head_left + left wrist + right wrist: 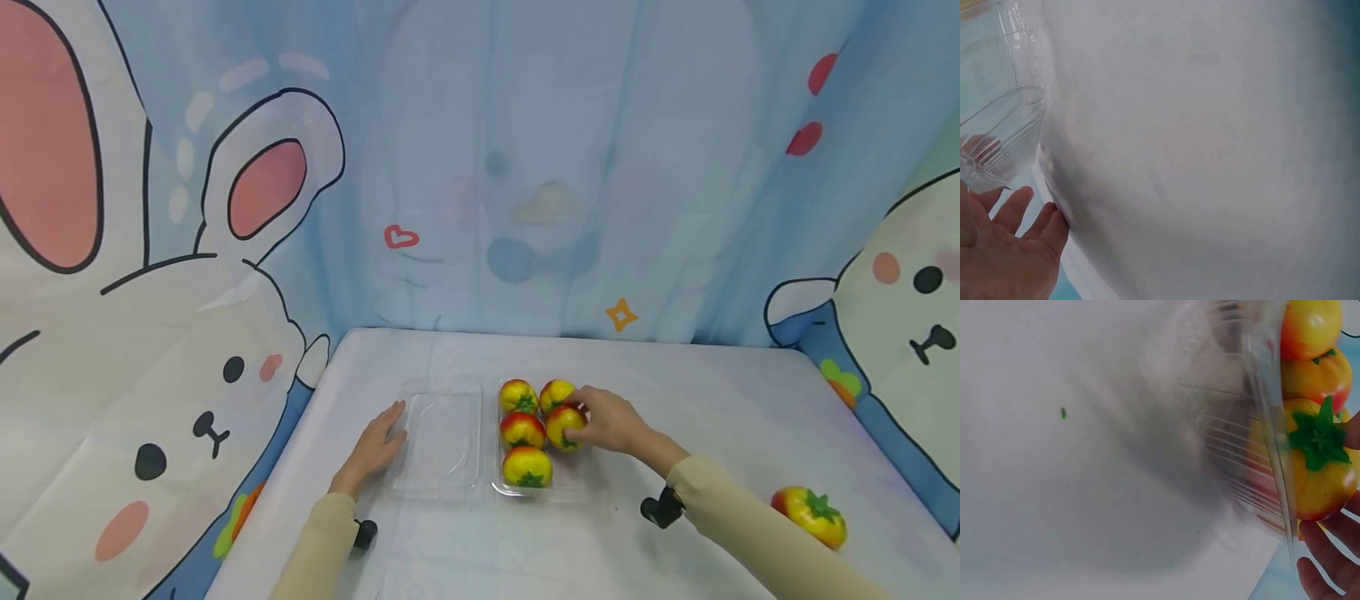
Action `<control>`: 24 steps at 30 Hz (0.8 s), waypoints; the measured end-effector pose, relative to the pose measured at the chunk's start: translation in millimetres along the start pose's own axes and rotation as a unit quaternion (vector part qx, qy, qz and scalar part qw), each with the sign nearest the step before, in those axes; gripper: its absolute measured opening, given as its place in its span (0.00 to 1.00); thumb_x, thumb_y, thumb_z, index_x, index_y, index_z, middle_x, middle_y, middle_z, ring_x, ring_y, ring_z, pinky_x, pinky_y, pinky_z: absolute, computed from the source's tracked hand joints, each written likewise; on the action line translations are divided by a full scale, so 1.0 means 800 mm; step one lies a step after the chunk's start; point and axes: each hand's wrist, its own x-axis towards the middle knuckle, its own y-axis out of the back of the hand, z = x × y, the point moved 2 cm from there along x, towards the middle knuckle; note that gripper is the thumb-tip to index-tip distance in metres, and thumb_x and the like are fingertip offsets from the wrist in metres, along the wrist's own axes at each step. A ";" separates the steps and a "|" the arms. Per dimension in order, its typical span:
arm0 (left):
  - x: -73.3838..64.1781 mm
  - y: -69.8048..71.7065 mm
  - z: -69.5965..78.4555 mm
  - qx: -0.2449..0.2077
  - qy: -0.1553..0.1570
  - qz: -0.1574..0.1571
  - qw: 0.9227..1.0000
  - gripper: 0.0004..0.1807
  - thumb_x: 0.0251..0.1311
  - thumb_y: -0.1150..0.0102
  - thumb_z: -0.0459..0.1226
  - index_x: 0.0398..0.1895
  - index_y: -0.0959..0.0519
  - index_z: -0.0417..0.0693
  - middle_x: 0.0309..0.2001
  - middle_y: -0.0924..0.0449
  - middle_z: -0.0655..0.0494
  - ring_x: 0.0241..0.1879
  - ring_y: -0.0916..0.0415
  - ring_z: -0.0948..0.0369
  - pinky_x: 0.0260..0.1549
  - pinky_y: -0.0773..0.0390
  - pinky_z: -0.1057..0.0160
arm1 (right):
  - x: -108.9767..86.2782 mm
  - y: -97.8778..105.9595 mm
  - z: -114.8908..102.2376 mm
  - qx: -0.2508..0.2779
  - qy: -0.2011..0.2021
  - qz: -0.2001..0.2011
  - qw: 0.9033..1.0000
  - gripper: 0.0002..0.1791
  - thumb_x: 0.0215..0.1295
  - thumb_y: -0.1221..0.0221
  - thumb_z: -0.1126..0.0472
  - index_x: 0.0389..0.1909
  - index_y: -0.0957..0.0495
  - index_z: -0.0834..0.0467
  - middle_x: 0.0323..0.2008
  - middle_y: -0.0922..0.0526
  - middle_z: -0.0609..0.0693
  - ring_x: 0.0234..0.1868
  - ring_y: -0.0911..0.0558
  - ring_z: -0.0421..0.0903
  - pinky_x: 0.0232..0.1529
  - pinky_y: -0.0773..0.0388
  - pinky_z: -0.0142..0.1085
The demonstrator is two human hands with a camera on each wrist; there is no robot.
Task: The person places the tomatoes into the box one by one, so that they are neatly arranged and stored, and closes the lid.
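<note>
While the right hand [611, 421] pinches a round red-and-yellow fruit with green star-shaped leaves [562, 427] in the right row of a clear plastic tray [517, 492], four similar fruits [522, 431] already sit there. The left hand [375, 446], fingers loosely extended, is at the left edge of the clear rectangular lid [442, 442]. Packing seems mostly done: another red-and-yellow fruit [806, 515] remains outside, near right, and the lid lies open.

Free room is lying above the near right corner of the tray [576, 477]; fruits [522, 430] are blocking elsewhere, with the rim [517, 492] (faint, perhaps raised) surrounding them.
</note>
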 end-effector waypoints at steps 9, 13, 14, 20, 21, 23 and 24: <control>0.000 0.000 0.003 0.000 0.007 0.000 1.000 0.30 0.68 0.52 0.32 0.72 0.39 0.33 0.72 0.42 0.34 0.71 0.45 0.37 0.70 0.45 0.40 | -0.002 -0.005 0.001 -0.034 0.012 0.002 0.999 0.25 0.52 0.29 0.54 0.48 0.20 0.66 0.38 0.20 0.51 0.35 0.22 0.47 0.36 0.18 0.41; 0.000 0.002 0.007 -0.004 0.005 0.003 1.000 0.29 0.68 0.52 0.31 0.72 0.39 0.32 0.72 0.41 0.33 0.71 0.45 0.37 0.70 0.45 0.39 | -0.001 -0.005 0.000 -0.053 0.022 0.008 0.998 0.26 0.53 0.30 0.54 0.48 0.20 0.66 0.39 0.21 0.53 0.35 0.23 0.46 0.37 0.18 0.42; 0.001 0.002 0.007 -0.004 0.003 0.004 1.000 0.29 0.67 0.52 0.31 0.71 0.39 0.31 0.71 0.41 0.33 0.70 0.45 0.36 0.69 0.45 0.39 | -0.001 -0.005 0.000 -0.057 0.022 0.009 0.998 0.26 0.53 0.30 0.53 0.48 0.20 0.66 0.39 0.21 0.54 0.35 0.23 0.46 0.37 0.18 0.42; 0.002 0.001 0.004 0.001 0.005 0.002 1.000 0.30 0.68 0.53 0.32 0.72 0.39 0.32 0.72 0.41 0.34 0.71 0.45 0.37 0.70 0.45 0.40 | -0.008 -0.005 0.002 -0.046 0.016 0.016 0.999 0.30 0.56 0.31 0.50 0.54 0.22 0.65 0.45 0.20 0.58 0.41 0.20 0.53 0.42 0.17 0.48; 0.002 0.000 0.003 0.001 0.007 0.001 1.000 0.30 0.68 0.53 0.32 0.72 0.40 0.33 0.72 0.42 0.34 0.71 0.45 0.38 0.70 0.45 0.40 | -0.010 -0.005 0.003 -0.044 0.015 0.018 0.999 0.31 0.56 0.31 0.49 0.55 0.22 0.64 0.47 0.20 0.58 0.44 0.20 0.55 0.44 0.17 0.50; 0.002 0.000 0.001 0.001 0.007 0.001 1.000 0.30 0.68 0.53 0.32 0.72 0.40 0.33 0.72 0.42 0.34 0.71 0.45 0.38 0.70 0.45 0.40 | -0.014 -0.003 0.005 -0.038 0.018 0.024 0.999 0.32 0.57 0.31 0.47 0.56 0.22 0.64 0.49 0.21 0.60 0.47 0.20 0.58 0.46 0.18 0.53; 0.001 -0.001 0.000 0.000 0.007 0.002 1.000 0.30 0.68 0.53 0.32 0.72 0.40 0.33 0.72 0.42 0.34 0.71 0.45 0.37 0.70 0.45 0.40 | -0.016 -0.001 0.006 -0.034 0.018 0.029 0.999 0.32 0.58 0.32 0.46 0.57 0.23 0.63 0.50 0.21 0.60 0.48 0.20 0.58 0.46 0.18 0.54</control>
